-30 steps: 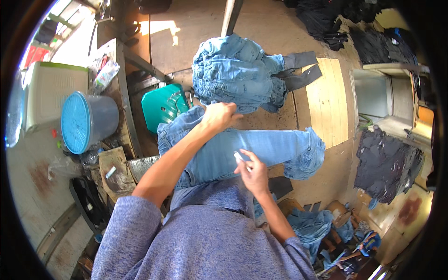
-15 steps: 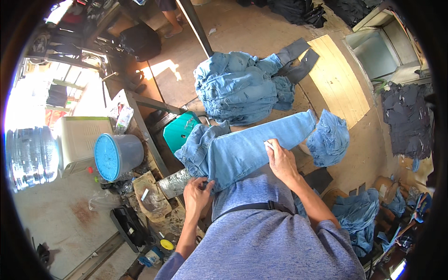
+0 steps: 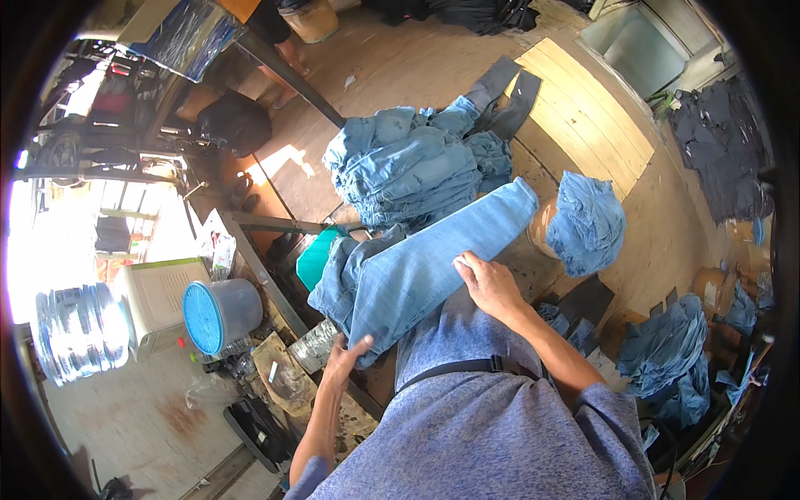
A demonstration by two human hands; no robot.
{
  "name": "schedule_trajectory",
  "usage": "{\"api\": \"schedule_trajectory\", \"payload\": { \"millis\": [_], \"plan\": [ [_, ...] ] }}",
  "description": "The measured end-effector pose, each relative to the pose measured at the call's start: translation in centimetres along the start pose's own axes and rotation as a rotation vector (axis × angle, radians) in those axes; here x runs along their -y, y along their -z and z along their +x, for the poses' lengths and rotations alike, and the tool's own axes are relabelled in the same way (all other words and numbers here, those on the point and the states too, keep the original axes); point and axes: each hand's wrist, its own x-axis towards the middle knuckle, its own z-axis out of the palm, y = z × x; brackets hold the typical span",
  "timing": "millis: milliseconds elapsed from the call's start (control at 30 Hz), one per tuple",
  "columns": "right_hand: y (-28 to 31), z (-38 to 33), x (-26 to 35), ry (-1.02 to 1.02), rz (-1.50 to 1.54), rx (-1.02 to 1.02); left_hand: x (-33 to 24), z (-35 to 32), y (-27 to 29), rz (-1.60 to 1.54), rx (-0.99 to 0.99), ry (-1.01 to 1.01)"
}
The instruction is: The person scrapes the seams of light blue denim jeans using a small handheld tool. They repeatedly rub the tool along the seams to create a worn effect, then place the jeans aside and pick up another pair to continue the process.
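Jeans (image 3: 425, 262), light blue, flat: left hand (image 3: 343, 360) pinches waist edge; right hand (image 3: 490, 283) presses leg, small white item between fingers, identity unclear.

Both hands (image 3: 487, 287) on jeans (image 3: 425, 267), near denim stack (image 3: 408, 171)

Sunlit wooden plank floor (image 3: 583, 117), cluttered workbench (image 3: 275, 225), bright doorway (image 3: 58, 225)

**Wearer's clothing, head view**

Heathered blue-purple knit top, long sleeves pushed up toward the elbows, forearms bare. Fabric mottled, fine-flecked, no print visible. Thin black strap runs across the chest, with a small black buckle near its right end. Left hand (image 3: 340, 364) and right hand (image 3: 490, 286) bare, no gloves.
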Motion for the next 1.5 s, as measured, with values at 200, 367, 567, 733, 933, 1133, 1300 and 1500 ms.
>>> {"api": "schedule_trajectory", "payload": {
  "millis": [200, 367, 567, 733, 933, 1133, 1300, 1500],
  "plan": [
    [0.6, -0.3, 0.3, -0.005, -0.147, -0.048, 0.5, -0.8, 0.9, -0.371, 0.266, 0.698],
    [2.1, -0.2, -0.8, -0.067, -0.049, -0.200, -4.8, 1.6, -1.6, 0.463, 0.068, 0.024],
    [1.6, 0.1, -0.7, -0.060, -0.134, -0.227, -4.8, 2.5, -5.9, -0.683, 0.310, 0.236],
    [-0.2, 1.4, 1.1, -0.113, -0.075, -0.027, -6.0, 4.7, -9.4, -0.647, 0.360, 0.356],
    [-3.6, 3.5, 2.5, -0.262, -0.184, 0.195, -7.0, 3.3, -12.3, -0.423, -0.138, -0.116],
    [-7.3, 3.8, 1.5, -0.449, -0.133, 0.350, -5.4, 3.5, -11.3, -0.528, 0.039, 0.019],
    [-10.0, 2.3, 0.7, -0.180, -0.102, 0.114, -4.7, 4.4, -10.9, -0.667, 0.140, 0.175],
    [-8.8, 2.3, -0.4, -0.017, -0.220, -0.018, -4.0, 4.2, -10.0, -0.685, 0.249, 0.076]
  ]
}}
